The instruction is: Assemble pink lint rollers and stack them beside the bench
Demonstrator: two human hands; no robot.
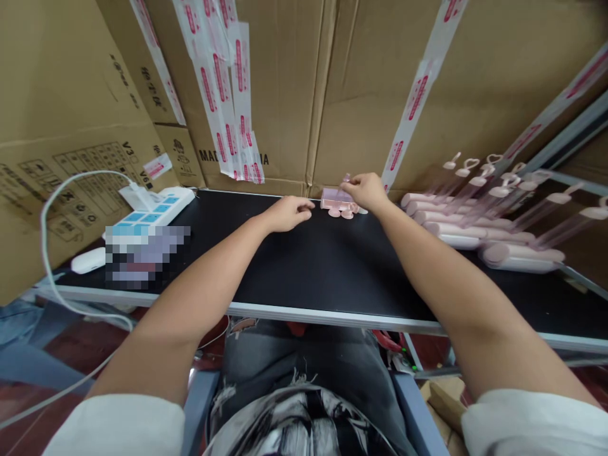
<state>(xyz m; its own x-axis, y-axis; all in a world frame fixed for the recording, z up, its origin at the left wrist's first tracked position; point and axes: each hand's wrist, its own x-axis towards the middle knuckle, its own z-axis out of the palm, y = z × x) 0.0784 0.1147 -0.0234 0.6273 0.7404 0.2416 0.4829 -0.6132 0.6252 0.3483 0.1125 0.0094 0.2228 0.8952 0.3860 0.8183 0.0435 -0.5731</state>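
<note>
Near the back of the black tabletop sits a small translucent pink box [331,198], with several round pale-pink discs [348,214] at its front edge. My right hand [369,192] is at the box's right side, its thumb and fingers pinched on a small translucent pink piece [346,180] that sticks up above the box. Whether this piece is part of the box, I cannot tell. To the left of the box, my left hand [289,214] hovers low over the table, empty, with thumb and fingers apart and pointing at the box.
On the right, several pale-pink cylinders [520,256] with clear stems and heart-shaped loops lie in a row. A white power strip [178,201] with a plugged-in cable [45,234] and a blurred-out item [145,256] occupy the left. Cardboard walls [280,95] stand behind the black table [304,278].
</note>
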